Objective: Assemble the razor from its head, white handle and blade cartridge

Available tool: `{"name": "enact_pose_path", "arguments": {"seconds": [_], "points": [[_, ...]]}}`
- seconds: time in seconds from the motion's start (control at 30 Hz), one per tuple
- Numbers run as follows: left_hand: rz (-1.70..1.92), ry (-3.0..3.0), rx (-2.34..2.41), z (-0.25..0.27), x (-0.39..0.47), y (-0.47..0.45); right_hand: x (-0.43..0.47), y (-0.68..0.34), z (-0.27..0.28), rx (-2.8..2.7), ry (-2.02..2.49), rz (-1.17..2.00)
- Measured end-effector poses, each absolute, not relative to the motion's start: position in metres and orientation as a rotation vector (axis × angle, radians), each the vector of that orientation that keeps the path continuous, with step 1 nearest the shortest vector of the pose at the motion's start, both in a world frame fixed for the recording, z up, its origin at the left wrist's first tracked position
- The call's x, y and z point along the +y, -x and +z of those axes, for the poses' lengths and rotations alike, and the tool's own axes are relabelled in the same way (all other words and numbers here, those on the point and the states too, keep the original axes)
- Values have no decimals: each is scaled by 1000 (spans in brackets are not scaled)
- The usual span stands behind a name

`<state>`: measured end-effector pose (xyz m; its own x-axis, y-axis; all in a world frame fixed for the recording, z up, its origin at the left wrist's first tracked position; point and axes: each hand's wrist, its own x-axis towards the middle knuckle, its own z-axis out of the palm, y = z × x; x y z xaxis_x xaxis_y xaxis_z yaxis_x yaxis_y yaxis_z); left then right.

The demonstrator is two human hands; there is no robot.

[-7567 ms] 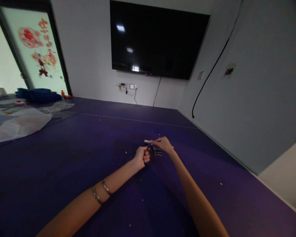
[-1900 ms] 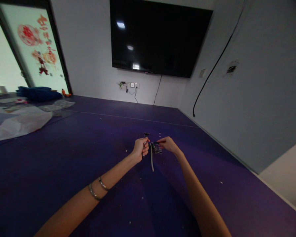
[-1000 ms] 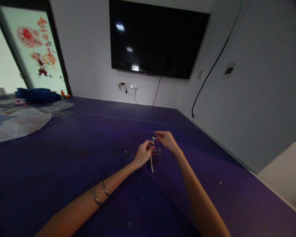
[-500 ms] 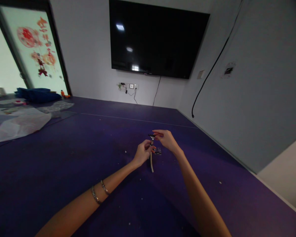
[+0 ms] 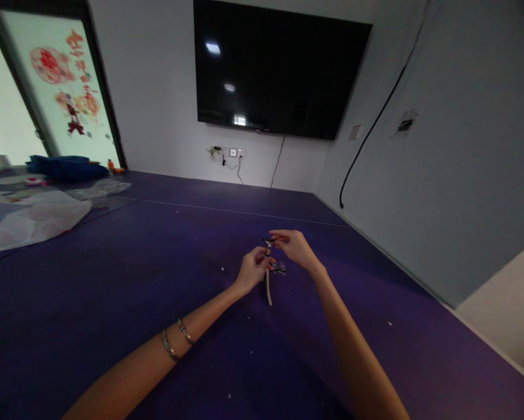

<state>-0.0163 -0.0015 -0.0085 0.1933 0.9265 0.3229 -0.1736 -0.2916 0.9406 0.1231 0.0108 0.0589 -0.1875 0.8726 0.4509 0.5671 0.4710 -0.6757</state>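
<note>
Pinched a small T-shaped tool [image 5: 269, 249] between thumb and fingers of the left hand [image 5: 250, 273], with its black crosspiece [image 5: 268, 240] uppermost, just above that grip. Reached in from the right with the right hand [image 5: 295, 246], fingers bent close together at the crosspiece; could not tell whether pinching or only touching it. Had a curved pale strip [image 5: 268, 290] just below the left grip, on a purple surface [image 5: 178, 245]; could not make out its upper end behind the hand. Had a small dark, partly clear case [image 5: 279, 268] just right of the left grip, lower than the right hand. Wore two bracelets [image 5: 169, 345] well back from the grip, on the left forearm [image 5: 133, 373]. Faced a big black screen [image 5: 279, 64] beyond both hands. Had whitish sheeting [image 5: 43, 219] and a blue bundle [image 5: 67, 168] far left of the grip.
</note>
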Motion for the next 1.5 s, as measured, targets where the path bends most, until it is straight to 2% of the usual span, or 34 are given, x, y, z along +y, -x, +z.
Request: {"name": "enact_pose_path", "arguments": {"seconds": [0.73, 1.1, 1.5], "points": [[1362, -1448, 759, -8, -3, 16, 0, -124, 70, -2049, 1203, 108], [1335, -1426, 791, -6, -4, 15, -5, -122, 74, -2038, 1217, 101], [1294, -1395, 753, 13, 13, 32, 4, -127, 67, -1955, 1130, 239]]}}
